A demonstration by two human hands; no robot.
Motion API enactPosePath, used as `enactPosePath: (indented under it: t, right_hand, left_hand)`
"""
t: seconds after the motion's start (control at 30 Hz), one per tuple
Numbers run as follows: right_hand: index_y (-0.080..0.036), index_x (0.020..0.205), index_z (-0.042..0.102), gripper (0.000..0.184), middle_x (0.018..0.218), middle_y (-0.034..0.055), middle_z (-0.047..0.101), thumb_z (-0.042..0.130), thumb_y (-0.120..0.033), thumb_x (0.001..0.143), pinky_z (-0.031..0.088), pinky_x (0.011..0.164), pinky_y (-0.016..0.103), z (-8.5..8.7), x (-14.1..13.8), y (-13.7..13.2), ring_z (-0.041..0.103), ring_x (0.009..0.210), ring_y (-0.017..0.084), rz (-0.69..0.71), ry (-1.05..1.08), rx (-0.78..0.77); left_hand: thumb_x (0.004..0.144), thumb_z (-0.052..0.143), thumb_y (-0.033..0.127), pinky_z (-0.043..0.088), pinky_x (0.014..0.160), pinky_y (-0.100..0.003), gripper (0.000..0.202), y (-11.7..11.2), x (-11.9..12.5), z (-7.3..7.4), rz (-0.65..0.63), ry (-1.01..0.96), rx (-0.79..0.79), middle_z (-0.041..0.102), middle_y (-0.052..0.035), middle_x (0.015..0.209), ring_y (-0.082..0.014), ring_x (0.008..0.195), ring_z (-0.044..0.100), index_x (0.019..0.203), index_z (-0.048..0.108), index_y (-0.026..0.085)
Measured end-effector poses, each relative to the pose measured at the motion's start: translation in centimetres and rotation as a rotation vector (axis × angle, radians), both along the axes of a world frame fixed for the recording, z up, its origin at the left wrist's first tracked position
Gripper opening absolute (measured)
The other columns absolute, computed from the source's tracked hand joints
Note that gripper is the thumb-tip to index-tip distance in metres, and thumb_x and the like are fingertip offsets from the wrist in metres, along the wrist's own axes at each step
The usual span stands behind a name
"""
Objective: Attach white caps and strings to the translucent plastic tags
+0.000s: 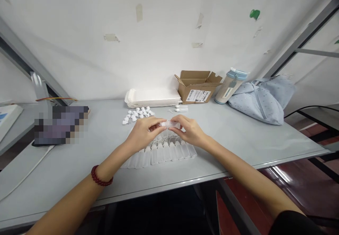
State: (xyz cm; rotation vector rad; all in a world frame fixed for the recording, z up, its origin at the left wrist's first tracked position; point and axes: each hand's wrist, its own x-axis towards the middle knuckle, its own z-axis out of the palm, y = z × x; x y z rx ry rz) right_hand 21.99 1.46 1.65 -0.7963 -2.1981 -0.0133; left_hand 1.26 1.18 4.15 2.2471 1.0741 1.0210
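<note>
Red bead bracelet (101,175) circling left wrist nearest camera. Left hand (143,133) and right hand (188,131) pinching translucent plastic bottle (169,124) between fingertips, lifting it above bench (251,139), clear of neighbours for handling. Matching bottles (161,154) lying side by side at 6 o'clock, white caps (137,114) heaped within reach at 11 o'clock, cardboard box (197,86) sitting open at 1 o'clock.

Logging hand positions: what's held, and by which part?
A translucent plastic bottle, lying sideways, held at both ends by the fingertips of the left hand and right hand.
</note>
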Motion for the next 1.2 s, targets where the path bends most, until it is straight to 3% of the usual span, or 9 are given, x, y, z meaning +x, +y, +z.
enactPosePath:
  t: [0.3,0.6,0.77,0.97,1.07,1.2]
  right_hand:
    - [-0.016,0.1,0.051,0.012,0.09,0.0091,0.065,0.048,-0.025,0.092,0.05,0.057,0.025,0.1,-0.1,-0.2,0.062,0.072,0.015,-0.005,-0.072,0.062]
    - [-0.016,0.101,0.051,0.012,0.091,0.01,0.065,0.048,-0.022,0.092,0.052,0.062,0.027,0.1,-0.3,-0.4,0.063,0.078,0.017,-0.003,-0.076,0.069]
    - [-0.018,0.102,0.05,0.012,0.092,0.0094,0.064,0.048,-0.025,0.092,0.051,0.064,0.027,0.2,-0.3,-0.4,0.063,0.08,0.017,-0.015,-0.028,0.067]
    - [-0.017,0.099,0.052,0.01,0.092,0.0096,0.065,0.048,-0.022,0.092,0.047,0.056,0.023,0.5,-0.3,-0.5,0.063,0.077,0.016,-0.105,-0.05,0.19]
    - [-0.017,0.098,0.052,0.01,0.091,0.0091,0.065,0.047,-0.022,0.092,0.047,0.056,0.023,0.5,-0.3,-0.6,0.063,0.077,0.016,-0.126,-0.074,0.196]
    - [-0.017,0.097,0.052,0.01,0.091,0.0092,0.065,0.046,-0.023,0.093,0.046,0.055,0.023,0.6,-0.4,-0.7,0.063,0.077,0.015,-0.132,-0.067,0.202]
  left_hand:
    - [0.084,0.059,0.029,0.047,0.055,-0.024,0.024,-0.3,-0.1,0.1,-0.042,-0.012,-0.151,0.067,-0.001,0.066,-0.0132,0.055,0.062,0.1,0.072,0.018]
    - [0.079,0.064,0.03,0.045,0.054,-0.026,0.022,-0.2,0.1,-0.2,-0.003,-0.049,-0.021,0.065,-0.0017,0.066,-0.0132,0.056,0.055,0.096,0.074,0.021]
    - [0.084,0.06,0.034,0.048,0.055,-0.025,0.022,-0.5,0.3,0.3,-0.012,-0.134,-0.123,0.065,-0.0016,0.069,-0.0124,0.058,0.057,0.097,0.074,0.022]
    - [0.08,0.064,0.033,0.056,0.064,-0.028,0.029,-0.8,0.6,0.6,0.053,-0.243,-0.239,0.067,-0.0016,0.081,-0.0139,0.067,0.063,0.105,0.069,0.021]
    - [0.074,0.07,0.03,0.058,0.074,-0.031,0.028,-0.9,0.7,0.6,0.077,-0.279,-0.212,0.068,-0.0026,0.088,-0.0164,0.08,0.064,0.1,0.069,0.02]
    - [0.074,0.069,0.026,0.057,0.08,-0.034,0.017,-1.0,0.8,0.6,0.062,-0.291,-0.156,0.067,-0.0023,0.089,-0.0162,0.082,0.063,0.089,0.066,0.019]
